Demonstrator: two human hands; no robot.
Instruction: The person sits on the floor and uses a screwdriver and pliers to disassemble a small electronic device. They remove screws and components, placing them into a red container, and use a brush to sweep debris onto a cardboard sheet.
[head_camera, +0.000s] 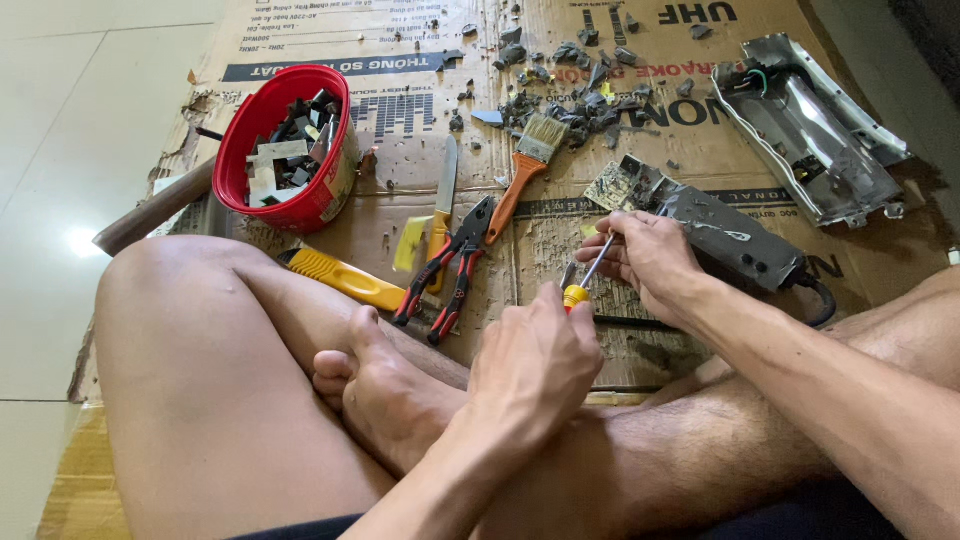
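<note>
1. Steel and yellow plastic make up the screwdriver (583, 282): a thin shaft with an orange-yellow handle. From the head view I see my left hand (535, 362) closed around that handle, knuckles up, wrist bent inward over my crossed legs.
2. My right hand (650, 258) curls its fingers about the shaft's upper end and rests on a grey, scuffed power unit (725, 240) with a black cable.
3. Just left lie red-handled pliers (452, 268), a yellow utility knife (345, 278) and an orange-handled paintbrush (528, 160).
4. A red round tub (290, 148) holds dark plastic scraps; a bent metal casing (810, 128) sits far right.
5. Everything rests on flattened, torn cardboard (420, 120) over pale glossy floor tiles (70, 120).
</note>
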